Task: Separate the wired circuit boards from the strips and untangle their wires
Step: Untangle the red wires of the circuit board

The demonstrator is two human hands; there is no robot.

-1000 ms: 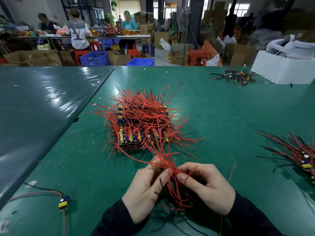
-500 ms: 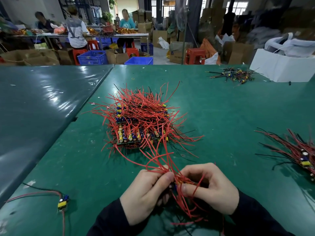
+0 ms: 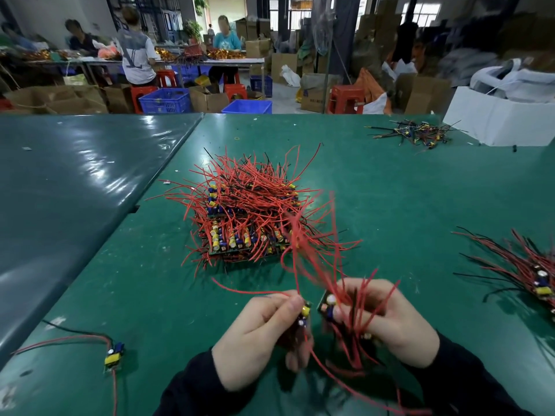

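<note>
A pile of circuit board strips with tangled red and black wires lies mid-table. Close in front of it, my left hand pinches one small wired circuit board with a yellow part. My right hand grips the rest of a board strip, whose red wires stick up and blur. A narrow gap shows between the two boards. Black wires trail under my right hand.
One separated board with red and black wires lies at the near left. A heap of separated boards sits at the right edge. Wire scraps and a white box are at the far right. A table seam runs left.
My hands have pulled apart: a single board is now in my left hand, split from the strip in my right. The red wires swung upward.
</note>
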